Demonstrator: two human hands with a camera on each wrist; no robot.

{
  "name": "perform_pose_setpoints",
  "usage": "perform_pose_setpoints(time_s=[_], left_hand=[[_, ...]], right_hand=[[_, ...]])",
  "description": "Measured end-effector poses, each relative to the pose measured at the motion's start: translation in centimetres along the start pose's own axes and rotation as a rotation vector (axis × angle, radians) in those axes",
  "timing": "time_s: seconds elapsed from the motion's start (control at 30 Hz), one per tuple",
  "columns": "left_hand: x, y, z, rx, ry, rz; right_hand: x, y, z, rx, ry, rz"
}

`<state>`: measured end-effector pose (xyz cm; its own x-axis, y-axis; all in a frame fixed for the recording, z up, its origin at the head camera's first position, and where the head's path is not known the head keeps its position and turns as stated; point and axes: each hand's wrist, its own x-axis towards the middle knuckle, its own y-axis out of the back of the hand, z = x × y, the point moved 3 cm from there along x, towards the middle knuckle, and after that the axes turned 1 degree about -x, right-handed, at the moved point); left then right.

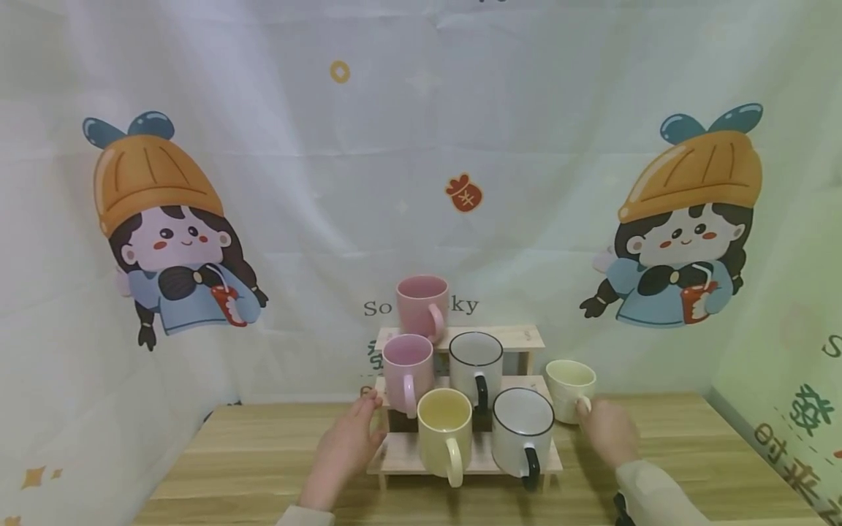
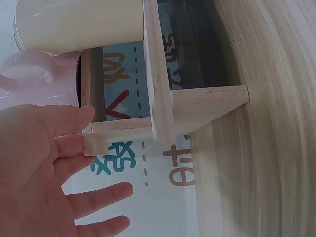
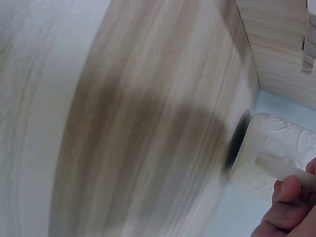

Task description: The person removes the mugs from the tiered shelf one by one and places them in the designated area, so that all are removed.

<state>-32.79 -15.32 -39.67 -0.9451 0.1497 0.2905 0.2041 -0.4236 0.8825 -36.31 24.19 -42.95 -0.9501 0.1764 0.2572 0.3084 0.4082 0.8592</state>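
Note:
A pale green mug point(image 1: 569, 389) with a raised pattern stands upright at the right side of the wooden rack point(image 1: 403, 454). My right hand point(image 1: 610, 432) pinches its handle; in the right wrist view, the fingers point(image 3: 289, 189) close on the handle beside the embossed wall. At the rack's left side, my left hand point(image 1: 350, 442) holds the end of the middle shelf. Seen from the left wrist, the thumb point(image 2: 74, 118) lies on one side of the shelf's corner block point(image 2: 95, 145), the forefinger on another, and the last two fingers stretch out free.
A pink mug point(image 1: 421, 301) sits on the top shelf. The middle one bears a lilac mug point(image 1: 401, 383) and a black-rimmed white mug point(image 1: 468, 376); the lowest, a yellow mug point(image 1: 437, 438) and another black-rimmed mug point(image 1: 516, 442). A printed cloth point(image 1: 539, 248) hangs behind the wooden table point(image 1: 230, 453).

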Motion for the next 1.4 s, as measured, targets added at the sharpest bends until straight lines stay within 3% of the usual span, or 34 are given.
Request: perform_pose_setpoints(time_s=[0.67,0.97,1.4], left_hand=[[-0.2,0.0,0.0,0.005,-0.002,0.013],[-0.2,0.1,-0.1,-0.008,-0.002,0.011],[0.0,-0.1,-0.3,-0.015,0.023,-0.015]], right_hand=[[-0.5,-0.6,0.6,0.032,0.024,-0.121],[-0.6,-0.9,0.5,0.072,0.023,-0.131],[-0.4,-0.6,0.4,0.022,0.042,-0.103]])
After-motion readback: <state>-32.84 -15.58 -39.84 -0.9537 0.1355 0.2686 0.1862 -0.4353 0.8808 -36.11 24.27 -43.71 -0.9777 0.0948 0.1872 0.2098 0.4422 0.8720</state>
